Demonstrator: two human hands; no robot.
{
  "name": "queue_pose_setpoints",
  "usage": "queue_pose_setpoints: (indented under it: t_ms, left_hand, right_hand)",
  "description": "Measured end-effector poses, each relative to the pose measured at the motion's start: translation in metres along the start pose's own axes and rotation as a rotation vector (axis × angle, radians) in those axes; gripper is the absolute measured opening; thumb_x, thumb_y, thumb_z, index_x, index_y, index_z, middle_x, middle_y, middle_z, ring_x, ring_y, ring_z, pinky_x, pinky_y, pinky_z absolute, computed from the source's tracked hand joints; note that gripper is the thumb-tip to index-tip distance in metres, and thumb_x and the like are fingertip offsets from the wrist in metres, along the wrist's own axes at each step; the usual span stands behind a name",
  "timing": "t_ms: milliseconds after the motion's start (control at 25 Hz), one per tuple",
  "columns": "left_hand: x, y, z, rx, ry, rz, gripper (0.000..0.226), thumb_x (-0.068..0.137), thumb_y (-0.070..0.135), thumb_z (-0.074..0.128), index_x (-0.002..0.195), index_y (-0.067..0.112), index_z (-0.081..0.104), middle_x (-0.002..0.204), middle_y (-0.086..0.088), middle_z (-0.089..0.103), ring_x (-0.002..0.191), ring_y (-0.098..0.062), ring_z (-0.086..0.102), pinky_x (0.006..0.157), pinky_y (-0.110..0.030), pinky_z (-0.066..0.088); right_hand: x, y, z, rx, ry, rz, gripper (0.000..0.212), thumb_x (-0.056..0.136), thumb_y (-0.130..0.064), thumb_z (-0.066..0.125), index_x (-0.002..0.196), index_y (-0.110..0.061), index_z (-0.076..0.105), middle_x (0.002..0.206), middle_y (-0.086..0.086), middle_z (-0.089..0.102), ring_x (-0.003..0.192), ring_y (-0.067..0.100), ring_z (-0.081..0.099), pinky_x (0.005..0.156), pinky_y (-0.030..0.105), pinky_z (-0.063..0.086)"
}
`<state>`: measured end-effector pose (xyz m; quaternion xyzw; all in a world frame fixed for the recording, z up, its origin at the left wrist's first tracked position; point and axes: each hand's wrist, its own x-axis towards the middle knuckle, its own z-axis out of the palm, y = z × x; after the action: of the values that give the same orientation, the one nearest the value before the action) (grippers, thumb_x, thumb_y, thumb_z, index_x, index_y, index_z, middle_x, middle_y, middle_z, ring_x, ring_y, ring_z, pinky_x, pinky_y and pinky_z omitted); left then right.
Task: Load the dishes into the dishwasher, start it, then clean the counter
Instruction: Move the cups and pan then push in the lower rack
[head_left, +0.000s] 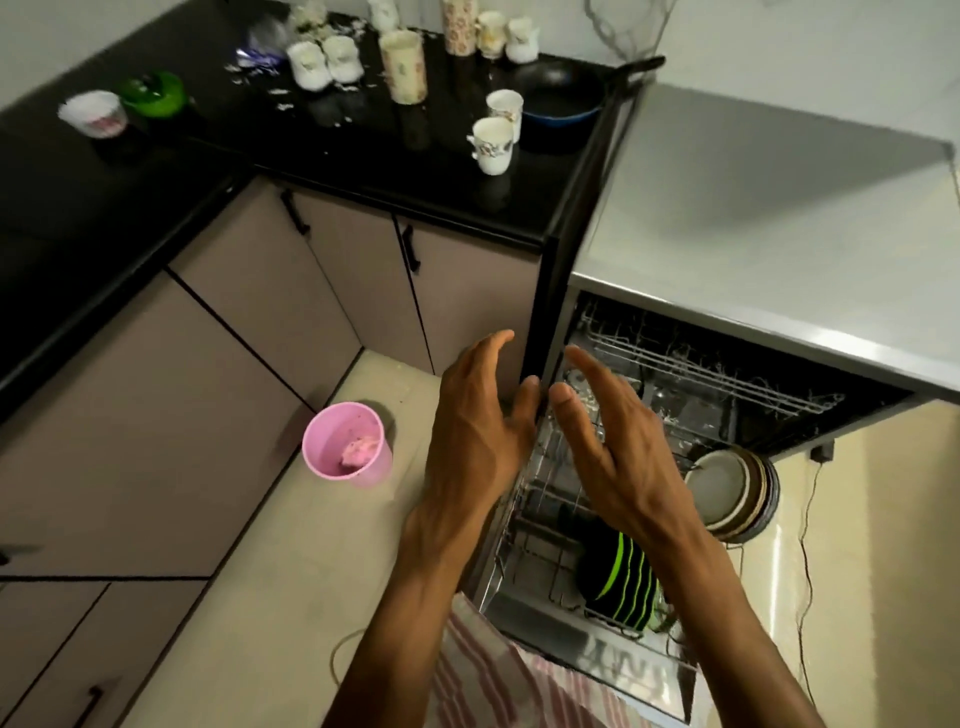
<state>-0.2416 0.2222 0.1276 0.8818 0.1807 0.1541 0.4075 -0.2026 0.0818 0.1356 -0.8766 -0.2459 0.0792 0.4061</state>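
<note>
A: Item one, the dishwasher: open, under the grey top at right. Lower rack drawn out, holding green-striped dark plates on edge. Upper rack looks bare. A stack of plates shows at the far side of the lower rack; whether it sits in the rack cannot be told.

B: The hands?

A: Left hand and right hand hover over the rack's near corner, fingers spread wide, holding nothing.

B: What is still out?

A: On the black tabletop: a white mug near the edge, another mug behind it, a dark pan, a tall cup, a green bowl, a white bowl, scattered crumbs. On the floor, a pink bin.

B: Step in hand?

A: Loading, partway, by judgement. The next move calls for reaching up to the tabletop for the nearest mug and seating it upside down in the upper rack.
</note>
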Motion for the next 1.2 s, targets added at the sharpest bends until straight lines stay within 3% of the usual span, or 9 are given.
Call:
queue_pose_setpoints:
  t_ms: [120,200,400,600,760,920,1080,1200]
  left_hand:
    - [0.012,-0.007,-0.021,-0.015,0.035,0.009,0.053,0.094,0.039,0.057,0.142,0.025,0.039,0.144,0.003,0.045,0.132,-0.008,0.039,0.084,0.001,0.021]
    - [0.022,-0.011,-0.037,-0.022,0.043,0.026,0.053,0.094,0.038,0.057,0.143,0.025,0.039,0.144,0.002,0.045,0.128,-0.002,0.035,0.084,0.002,0.021]
    - [0.061,-0.047,-0.097,-0.032,0.036,0.051,0.054,0.094,0.037,0.059,0.143,0.024,0.039,0.145,0.002,0.045,0.133,-0.011,0.039,0.097,-0.017,0.031]
    - [0.099,-0.088,-0.158,-0.027,-0.027,0.036,0.057,0.093,0.038,0.057,0.144,0.027,0.035,0.146,0.002,0.042,0.132,-0.01,0.038,0.095,-0.018,0.032]
    - [0.119,-0.115,-0.195,-0.051,-0.068,0.047,0.055,0.095,0.038,0.055,0.144,0.027,0.035,0.147,0.002,0.039,0.131,-0.009,0.037,0.094,-0.02,0.034]
    - [0.137,-0.127,-0.209,-0.058,-0.071,0.042,0.055,0.094,0.038,0.054,0.145,0.026,0.034,0.147,0.002,0.039,0.12,0.002,0.03,0.092,-0.019,0.034]
    - [0.159,-0.13,-0.207,-0.088,-0.111,-0.004,0.055,0.095,0.039,0.053,0.145,0.027,0.033,0.149,0.001,0.037,0.134,-0.014,0.037,0.093,-0.021,0.034]
    - [0.176,-0.132,-0.202,-0.078,-0.114,-0.023,0.056,0.095,0.04,0.052,0.145,0.028,0.033,0.15,0.002,0.036,0.135,-0.015,0.037,0.092,-0.022,0.034]
  right_hand:
    - [0.016,-0.021,0.011,-0.004,0.004,-0.041,0.075,0.09,-0.071,0.024,0.151,-0.026,0.03,0.153,-0.002,0.038,0.134,0.001,0.032,0.113,0.032,0.032]
    - [0.028,-0.033,0.02,0.011,0.009,-0.064,0.076,0.09,-0.071,0.023,0.15,-0.026,0.03,0.153,-0.003,0.039,0.135,0.002,0.033,0.114,0.035,0.033]
    - [0.07,-0.08,0.065,0.028,0.059,-0.065,0.082,0.087,-0.078,0.019,0.15,-0.027,0.031,0.15,0.001,0.042,0.135,0.016,0.043,0.11,0.049,0.038]
    - [0.106,-0.131,0.116,0.064,0.11,-0.051,0.077,0.089,-0.077,0.024,0.148,-0.028,0.034,0.118,0.019,0.062,0.107,0.031,0.063,0.097,0.053,0.047]
    - [0.126,-0.16,0.147,0.058,0.125,-0.063,0.07,0.093,-0.072,0.027,0.148,-0.029,0.033,0.129,0.004,0.057,0.103,0.029,0.063,0.092,0.052,0.05]
    - [0.144,-0.173,0.16,0.031,0.126,-0.067,0.067,0.095,-0.067,0.028,0.148,-0.028,0.034,0.134,0.001,0.054,0.11,0.027,0.06,0.1,0.055,0.044]
    - [0.166,-0.168,0.162,0.027,0.13,-0.041,0.066,0.095,-0.067,0.028,0.148,-0.029,0.034,0.141,-0.002,0.05,0.109,0.027,0.062,0.104,0.053,0.041]
    - [0.188,-0.162,0.161,0.028,0.127,-0.046,0.066,0.095,-0.069,0.026,0.148,-0.03,0.032,0.146,-0.003,0.046,0.102,0.034,0.064,0.101,0.055,0.043]
